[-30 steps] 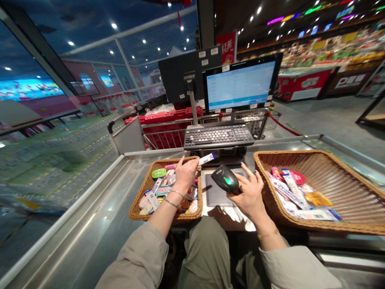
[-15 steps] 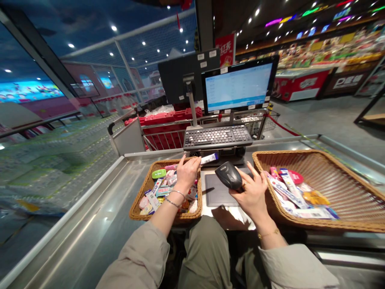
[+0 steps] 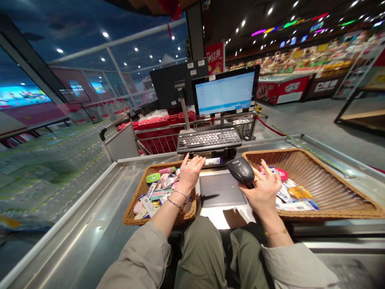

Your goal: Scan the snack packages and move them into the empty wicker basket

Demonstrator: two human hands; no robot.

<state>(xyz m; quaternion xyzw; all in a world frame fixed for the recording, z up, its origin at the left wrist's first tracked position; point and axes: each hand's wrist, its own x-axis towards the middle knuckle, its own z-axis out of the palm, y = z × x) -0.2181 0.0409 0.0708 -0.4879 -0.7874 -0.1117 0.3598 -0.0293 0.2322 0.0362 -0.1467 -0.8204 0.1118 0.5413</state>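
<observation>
My left hand is closed on the end of a slim white-and-purple packet, which points to the right below the keyboard. Under that hand stands the smaller wicker basket, filled with small packaged goods and a green case. My right hand grips a black handheld barcode scanner, its head tilted up and left toward the packet. Behind my right hand, the larger wicker basket holds several packets and an orange bag.
A dark flat plate lies between the baskets on the metal counter. Beyond it are a keyboard, a lit monitor and a second screen seen from behind. Shopping carts with red crates stand behind the counter.
My right hand has moved the scanner slightly right, in front of the larger basket's left side. The packet in my left hand has turned more level. The whole view has shifted a little.
</observation>
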